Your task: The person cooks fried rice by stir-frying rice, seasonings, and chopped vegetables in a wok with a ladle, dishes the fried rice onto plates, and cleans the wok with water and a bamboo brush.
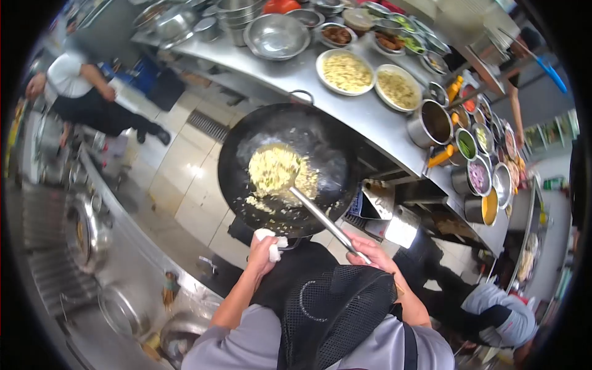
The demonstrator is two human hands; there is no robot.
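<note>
A large black wok [336,154] is in front of me, its far handle close to the steel counter's edge. My left hand [261,255] is closed on a folded white cloth [269,240] at the near rim, beside the wok's near loop handle [292,244]. My right hand [372,251] grips the long metal handle of a ladle [324,217]. The ladle's bowl lies in the wok under a heap of pale yellow, crumbly food [272,169] that looks like fried rice. More of that food is scattered around it, and light steam rises.
On the steel counter [394,135] stand two white bowls of yellowish food [345,71] [398,87], a metal bowl [277,36], and several ingredient pots [431,123]. One person [80,86] is at the left, another [499,314] at the lower right. A steel sink unit [142,246] runs along the left.
</note>
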